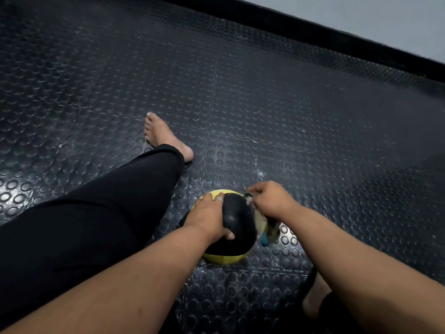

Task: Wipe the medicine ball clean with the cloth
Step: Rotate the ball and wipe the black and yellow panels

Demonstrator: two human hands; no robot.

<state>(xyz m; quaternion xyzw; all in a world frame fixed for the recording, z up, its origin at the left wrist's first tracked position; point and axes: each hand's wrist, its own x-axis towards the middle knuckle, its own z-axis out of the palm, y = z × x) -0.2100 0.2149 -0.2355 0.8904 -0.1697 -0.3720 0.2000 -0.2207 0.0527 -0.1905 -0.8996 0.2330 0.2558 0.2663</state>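
Note:
A black and yellow medicine ball [237, 220] sits on the studded floor between my legs. My left hand [209, 215] lies over its left side, fingers spread across the top and thumb curled against the black panel. My right hand [271, 198] grips a bunched pale cloth [263, 225] with a teal patch and holds it against the ball's right side. Part of the cloth hangs down below my wrist. The ball's far side is hidden.
Black rubber floor [265, 104] with round studs spreads all around. My left leg in black trousers [108, 208] stretches forward, bare foot [163, 136] ahead. My right foot [315, 297] is tucked at the lower right. A dark skirting and grey wall [385, 25] run across the top right.

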